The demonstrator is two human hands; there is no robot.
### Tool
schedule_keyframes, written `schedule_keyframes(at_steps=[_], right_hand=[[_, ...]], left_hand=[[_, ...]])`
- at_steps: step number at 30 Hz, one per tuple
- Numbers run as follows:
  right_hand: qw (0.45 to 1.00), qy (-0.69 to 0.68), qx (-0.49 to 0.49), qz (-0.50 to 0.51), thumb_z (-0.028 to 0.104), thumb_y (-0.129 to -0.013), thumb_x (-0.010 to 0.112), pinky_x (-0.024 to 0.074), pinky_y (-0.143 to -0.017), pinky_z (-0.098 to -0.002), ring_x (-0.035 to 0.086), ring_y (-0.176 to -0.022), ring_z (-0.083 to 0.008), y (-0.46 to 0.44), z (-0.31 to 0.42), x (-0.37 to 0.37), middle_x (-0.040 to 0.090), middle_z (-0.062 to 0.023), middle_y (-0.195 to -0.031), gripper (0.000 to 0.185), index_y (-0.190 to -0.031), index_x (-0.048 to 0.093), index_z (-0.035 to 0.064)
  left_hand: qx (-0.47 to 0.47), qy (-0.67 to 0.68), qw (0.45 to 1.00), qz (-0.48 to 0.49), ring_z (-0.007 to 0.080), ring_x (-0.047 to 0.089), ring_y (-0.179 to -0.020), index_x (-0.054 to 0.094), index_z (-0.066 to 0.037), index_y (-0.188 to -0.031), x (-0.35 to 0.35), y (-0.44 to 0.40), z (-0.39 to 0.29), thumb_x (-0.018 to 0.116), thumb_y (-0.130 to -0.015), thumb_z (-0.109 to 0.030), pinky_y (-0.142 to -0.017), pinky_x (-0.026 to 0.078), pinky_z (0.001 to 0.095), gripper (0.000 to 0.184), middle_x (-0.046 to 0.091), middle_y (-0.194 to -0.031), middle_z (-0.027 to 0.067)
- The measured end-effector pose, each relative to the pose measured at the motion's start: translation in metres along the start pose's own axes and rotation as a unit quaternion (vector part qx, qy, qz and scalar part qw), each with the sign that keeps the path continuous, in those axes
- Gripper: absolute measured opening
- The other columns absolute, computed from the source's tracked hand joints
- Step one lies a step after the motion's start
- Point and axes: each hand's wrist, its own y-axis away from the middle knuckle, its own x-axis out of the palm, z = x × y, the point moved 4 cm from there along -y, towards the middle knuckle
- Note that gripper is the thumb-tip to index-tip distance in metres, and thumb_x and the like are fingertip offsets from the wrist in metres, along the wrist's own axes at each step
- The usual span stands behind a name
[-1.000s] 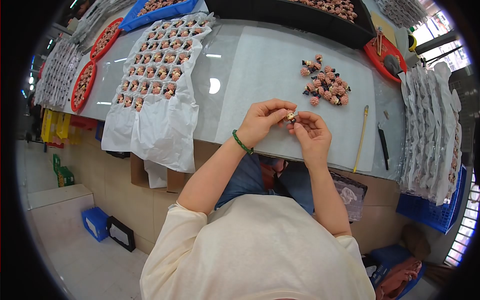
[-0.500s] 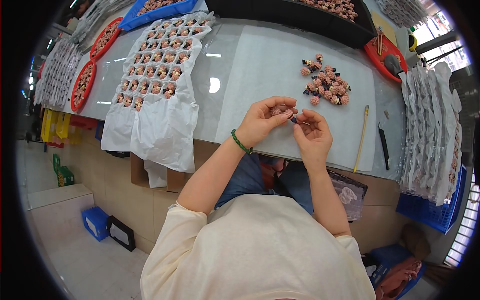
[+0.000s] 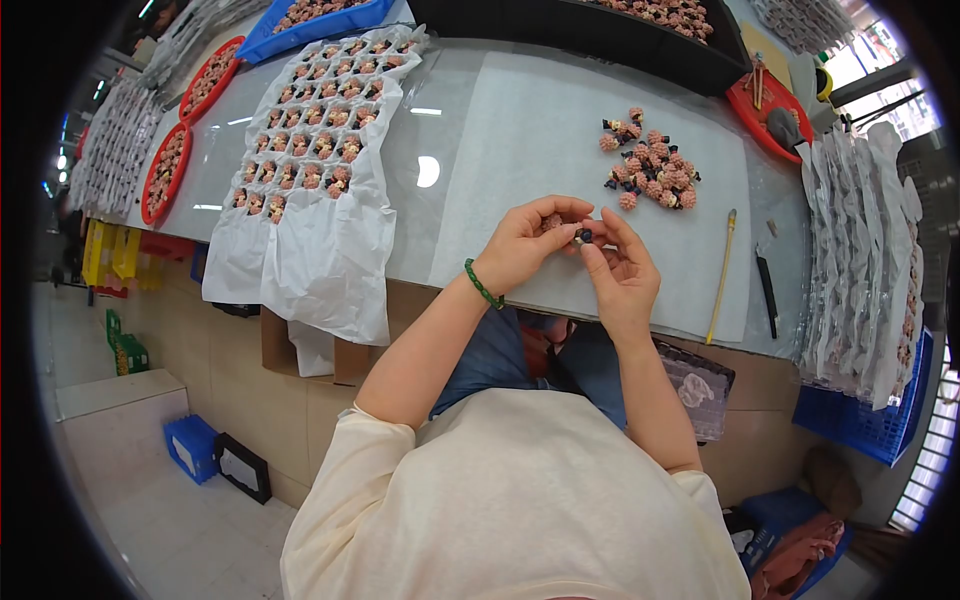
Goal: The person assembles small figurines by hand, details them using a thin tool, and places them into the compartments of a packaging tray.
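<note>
Between finger and thumb, my left hand (image 3: 527,240) holds a small pink-headed figurine (image 3: 582,236) with a dark base above the white sheet (image 3: 490,150). The fingertips of my right hand (image 3: 623,270) pinch the same figurine from the other side. Part of its pink head is hidden by my left fingers. Behind my hands lies a loose pile of similar figurines (image 3: 655,175). Over to the left, a white-lined tray (image 3: 335,215) has rows of these figurines in its compartments, with its near part covered by white paper.
A yellow-handled brush (image 3: 721,280) and a black pen-like tool (image 3: 767,290) lie to the right. Stacked trays (image 3: 860,280) stand at the right edge. At the back are a black bin (image 3: 560,40), a blue crate (image 3: 300,38) and red dishes (image 3: 183,200).
The figurine has been turned between my fingers, so its dark base now faces up toward the camera. My right fingers have closed in a little toward my left hand.
</note>
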Motion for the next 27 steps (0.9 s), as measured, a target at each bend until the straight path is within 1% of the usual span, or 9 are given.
schedule_keyframes(at_steps=[3, 6, 11, 14, 19, 22, 24, 26, 27], right_hand=[[0.999, 0.017, -0.017, -0.039, -0.001, -0.077, 0.055, 0.0427, -0.072, -0.0216, 0.051, -0.083, -0.0103, 0.000, 0.000, -0.004, 0.052, -0.0069, -0.096, 0.031, -0.107, 0.048, -0.0010], [0.999, 0.006, -0.003, -0.045, 0.000, -0.077, 0.055, 0.0426, -0.073, -0.0216, 0.051, -0.083, -0.0104, 0.001, 0.001, -0.005, 0.052, -0.0067, -0.096, 0.029, -0.106, 0.048, -0.0013], [0.998, -0.032, 0.019, -0.041, 0.000, -0.077, 0.055, 0.0426, -0.073, -0.0216, 0.051, -0.081, -0.0104, 0.000, 0.000, -0.005, 0.053, -0.0063, -0.093, 0.026, -0.103, 0.049, -0.0020], [0.998, -0.045, 0.028, -0.031, 0.000, -0.077, 0.056, 0.0424, -0.072, -0.0211, 0.051, -0.081, -0.0103, 0.000, 0.000, -0.004, 0.054, -0.0061, -0.092, 0.025, -0.101, 0.050, -0.0023], [0.999, -0.022, 0.014, -0.044, -0.001, -0.076, 0.056, 0.0441, -0.069, -0.0202, 0.052, -0.079, -0.0095, 0.000, -0.004, -0.007, 0.053, -0.0056, -0.091, 0.019, -0.095, 0.052, -0.0028], [0.998, -0.017, 0.002, -0.054, 0.000, -0.077, 0.056, 0.0439, -0.068, -0.0199, 0.052, -0.078, -0.0095, -0.001, -0.005, -0.008, 0.054, -0.0054, -0.089, 0.016, -0.093, 0.053, -0.0025], [0.998, -0.016, -0.005, -0.055, 0.000, -0.077, 0.056, 0.0438, -0.067, -0.0198, 0.052, -0.077, -0.0094, -0.002, -0.005, -0.008, 0.055, -0.0053, -0.089, 0.015, -0.092, 0.054, -0.0024], [0.998, 0.001, 0.021, -0.067, 0.005, -0.079, 0.054, 0.0432, -0.068, -0.0203, 0.052, -0.077, -0.0097, 0.000, -0.007, -0.012, 0.056, -0.0061, -0.088, 0.015, -0.092, 0.054, -0.0021], [0.997, 0.006, 0.035, -0.065, 0.007, -0.080, 0.054, 0.0428, -0.068, -0.0206, 0.052, -0.077, -0.0098, -0.001, -0.009, -0.011, 0.056, -0.0065, -0.088, 0.015, -0.092, 0.054, -0.0019]], left_hand=[[0.015, 0.006, 1.000, 0.006, 0.0080, 0.051, -0.083, 0.048, 0.001, -0.107, 0.001, 0.000, -0.002, 0.049, -0.080, -0.002, -0.073, 0.044, 0.0210, 0.027, 0.054, -0.094, 0.0040], [0.037, 0.014, 0.999, 0.016, 0.0122, 0.050, -0.092, 0.043, 0.000, -0.111, 0.001, -0.001, 0.000, 0.049, -0.078, 0.000, -0.079, 0.043, 0.0243, 0.033, 0.051, -0.103, 0.0079], [0.034, 0.071, 0.997, -0.017, 0.0122, 0.052, -0.091, 0.042, 0.001, -0.110, -0.002, 0.000, 0.004, 0.054, -0.076, 0.002, -0.077, 0.044, 0.0232, 0.036, 0.053, -0.095, 0.0092], [-0.017, 0.060, 0.998, -0.017, 0.0127, 0.051, -0.093, 0.045, 0.002, -0.108, -0.002, 0.001, 0.006, 0.057, -0.073, 0.002, -0.077, 0.045, 0.0235, 0.036, 0.050, -0.099, 0.0124], [-0.022, 0.016, 1.000, 0.010, 0.0124, 0.049, -0.095, 0.048, 0.002, -0.109, 0.005, 0.003, 0.001, 0.057, -0.072, 0.005, -0.079, 0.044, 0.0226, 0.038, 0.050, -0.102, 0.0088], [0.083, -0.024, 0.996, 0.024, 0.0111, 0.048, -0.093, 0.050, 0.002, -0.108, 0.008, 0.003, -0.001, 0.058, -0.071, 0.004, -0.079, 0.044, 0.0221, 0.038, 0.049, -0.102, 0.0062], [0.090, -0.057, 0.994, 0.025, 0.0108, 0.048, -0.093, 0.049, 0.001, -0.109, 0.008, 0.002, 0.002, 0.058, -0.072, 0.004, -0.079, 0.044, 0.0220, 0.038, 0.048, -0.101, 0.0056], [0.099, -0.127, 0.987, 0.019, 0.0102, 0.048, -0.091, 0.048, 0.001, -0.111, 0.005, 0.003, 0.003, 0.057, -0.073, 0.003, -0.079, 0.043, 0.0218, 0.039, 0.047, -0.101, 0.0043], [0.104, -0.134, 0.986, 0.004, 0.0102, 0.048, -0.091, 0.048, 0.001, -0.111, 0.003, 0.003, 0.003, 0.057, -0.073, 0.003, -0.079, 0.043, 0.0218, 0.039, 0.047, -0.101, 0.0043]])
